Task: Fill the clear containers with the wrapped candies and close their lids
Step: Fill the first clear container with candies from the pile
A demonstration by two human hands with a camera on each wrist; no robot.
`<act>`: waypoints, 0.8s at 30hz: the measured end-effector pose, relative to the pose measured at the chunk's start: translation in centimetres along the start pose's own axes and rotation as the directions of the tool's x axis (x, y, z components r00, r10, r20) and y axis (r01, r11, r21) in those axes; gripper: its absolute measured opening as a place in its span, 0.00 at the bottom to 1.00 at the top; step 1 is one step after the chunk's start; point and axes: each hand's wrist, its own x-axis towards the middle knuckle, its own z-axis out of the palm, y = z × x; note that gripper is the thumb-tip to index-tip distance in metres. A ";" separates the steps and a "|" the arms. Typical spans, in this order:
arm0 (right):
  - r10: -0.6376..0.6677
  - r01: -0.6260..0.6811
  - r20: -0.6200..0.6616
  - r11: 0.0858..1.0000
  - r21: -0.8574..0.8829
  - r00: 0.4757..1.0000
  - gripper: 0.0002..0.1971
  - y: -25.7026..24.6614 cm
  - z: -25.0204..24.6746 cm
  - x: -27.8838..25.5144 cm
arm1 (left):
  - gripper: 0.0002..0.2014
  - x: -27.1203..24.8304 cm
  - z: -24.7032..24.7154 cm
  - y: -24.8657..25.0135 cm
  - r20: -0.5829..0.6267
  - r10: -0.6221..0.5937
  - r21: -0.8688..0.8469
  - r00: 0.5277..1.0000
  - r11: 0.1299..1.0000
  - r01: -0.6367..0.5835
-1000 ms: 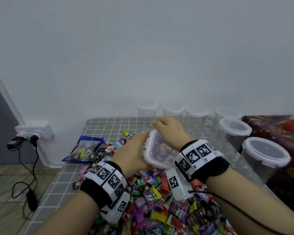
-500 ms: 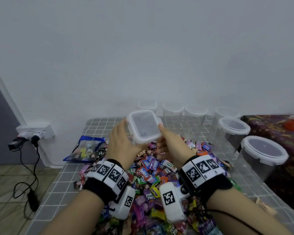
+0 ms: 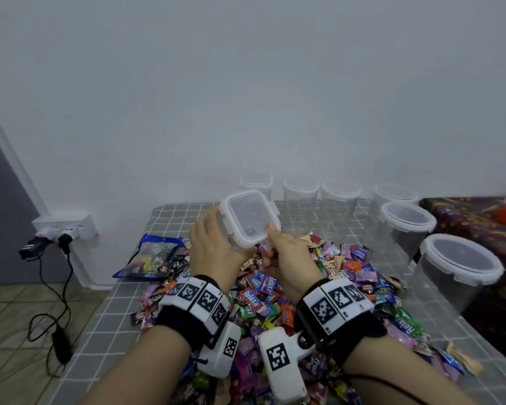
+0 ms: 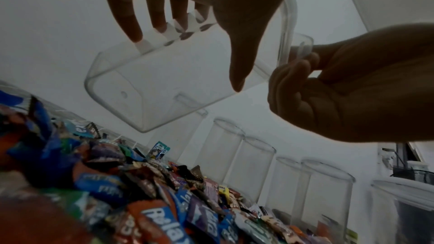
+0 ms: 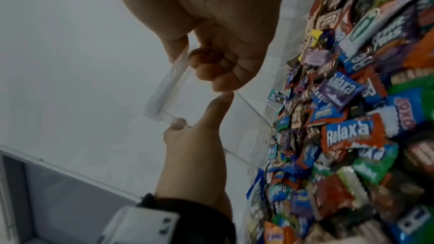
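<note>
A small rectangular clear container [image 3: 247, 220] with a white-rimmed lid is held tilted above the pile of wrapped candies [image 3: 275, 296]. My left hand [image 3: 216, 244] grips its left side, fingers curled round the far wall [image 4: 152, 16]. My right hand [image 3: 275, 241] pinches the lid flap [image 5: 169, 81] at the near right corner between thumb and curled fingers. In the left wrist view the container [image 4: 178, 81] looks empty, and the candies [image 4: 164, 201] lie below it.
Lidded clear tubs stand along the wall [image 3: 301, 194] and down the right side [image 3: 462, 264]. A blue bag of candies [image 3: 152, 258] lies left of the pile. A wall socket with plugs and cables [image 3: 65, 229] is at the left. A dark patterned cloth [image 3: 479, 223] is at the right.
Both hands lifted the small container from low over the pile up and away. Its lid now faces me, and my right hand shifted from its top to the near corner flap.
</note>
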 end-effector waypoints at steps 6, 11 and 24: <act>-0.522 0.351 0.006 0.565 -0.747 0.853 0.19 -0.7 -0.7 0.1 | 0.45 0.5 -1.1 -0.8 0.065 0.049 0.166 0.997 0.984 -0.059; -0.638 0.604 0.555 -0.172 -0.778 0.534 0.23 -2.4 0.9 -0.2 | 0.40 0.1 -1.2 -0.3 0.110 0.196 0.253 0.974 0.943 -0.218; -0.251 0.536 0.634 -0.365 -0.762 0.731 0.20 -4.2 1.5 -1.4 | 0.39 -0.4 -1.2 -0.2 0.081 0.351 0.308 0.933 0.881 -0.358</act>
